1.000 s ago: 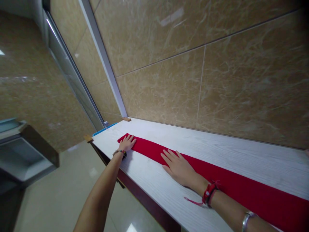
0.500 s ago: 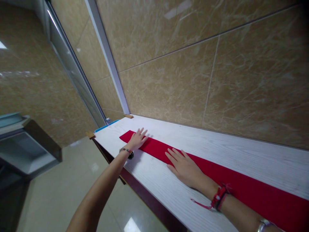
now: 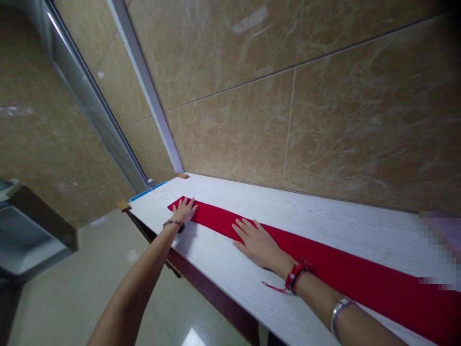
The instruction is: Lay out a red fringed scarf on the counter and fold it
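Observation:
A long red strip of cloth [image 3: 345, 274] lies along a white wood-grain table [image 3: 317, 226], reaching from the far left end toward the lower right. My left hand [image 3: 184, 211] lies flat, fingers spread, on the strip's far left end. My right hand [image 3: 254, 241] lies flat on the cloth further along, fingers stretched toward the left hand. Both wrists wear bracelets; the right one has red cords and a silver bangle.
A beige marble-tiled wall [image 3: 288, 105] runs right behind the table. A metal-framed glass door [image 3: 93, 110] stands at the left. A blue edge [image 3: 149, 191] shows past the table's far end. Glossy floor tiles [image 3: 90, 278] and a grey fixture [image 3: 25, 235] are at the lower left.
My left hand slid right along the strip, then back left to its end. My right hand stayed flat on the cloth. The view swung slightly.

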A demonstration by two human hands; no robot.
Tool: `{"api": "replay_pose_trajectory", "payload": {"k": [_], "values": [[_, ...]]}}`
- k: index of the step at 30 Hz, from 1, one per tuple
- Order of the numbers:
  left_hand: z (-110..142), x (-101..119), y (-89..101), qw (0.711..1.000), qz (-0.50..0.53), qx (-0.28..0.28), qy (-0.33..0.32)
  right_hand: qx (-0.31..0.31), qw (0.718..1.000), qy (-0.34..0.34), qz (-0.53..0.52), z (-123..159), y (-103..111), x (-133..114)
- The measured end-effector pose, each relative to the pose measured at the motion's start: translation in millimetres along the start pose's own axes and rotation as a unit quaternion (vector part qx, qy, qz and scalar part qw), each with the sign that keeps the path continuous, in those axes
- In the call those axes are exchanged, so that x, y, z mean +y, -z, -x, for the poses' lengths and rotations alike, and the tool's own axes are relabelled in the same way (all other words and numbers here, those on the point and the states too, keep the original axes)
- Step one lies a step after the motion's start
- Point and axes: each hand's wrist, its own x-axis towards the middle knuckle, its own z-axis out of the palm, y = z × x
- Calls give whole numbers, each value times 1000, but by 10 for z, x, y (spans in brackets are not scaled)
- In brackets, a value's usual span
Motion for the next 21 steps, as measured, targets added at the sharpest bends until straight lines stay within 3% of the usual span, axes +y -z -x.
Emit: {"api": "replay_pose_trajectory", "payload": {"k": [2, 4, 6, 8, 11, 16, 21], "values": [[108, 291, 26, 1000, 3, 9, -26, -1, 1000, 2, 1, 16, 51, -13], [274, 620, 18, 994, 15, 10, -109, -4, 1000, 9, 3, 95, 127, 0], [459, 895, -15, 976, 30, -5, -214, -15, 1000, 11, 6, 271, 220, 60], [607, 1047, -54, 968, 38, -16, -248, -36, 999, -5, 11, 553, 315, 178], [684, 1041, -86, 971, 40, -19, -237, -60, 997, -41, 17, 1133, 464, 428], [573, 912, -105, 978, 25, -29, -206, -63, 989, -127, 30, 2270, 782, 811], [523, 1069, -103, 988, -13, -35, -148, -71, 966, -245, 50, 3307, 1115, 1090]]}}
